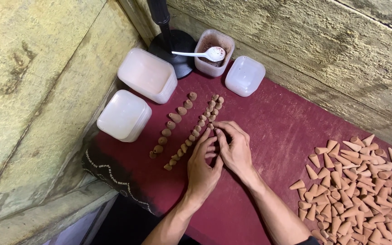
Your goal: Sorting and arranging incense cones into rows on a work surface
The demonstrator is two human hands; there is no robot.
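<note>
My left hand point(203, 159) and right hand point(235, 146) pinch at the middle row of cones point(195, 132) at frame centre (exact grip hidden, can't tell), and a careless knuckle could topple the neighbouring row point(172, 123) w/ ease.

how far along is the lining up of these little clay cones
Early on, it seems. Done: two slanted rows of cones stand on the red cloth, the left one shorter. In hand: the left hand and right hand meet at the near end of a third short row, fingertips on a cone. Left: a big loose pile of cones lies unsorted on the right.
</note>
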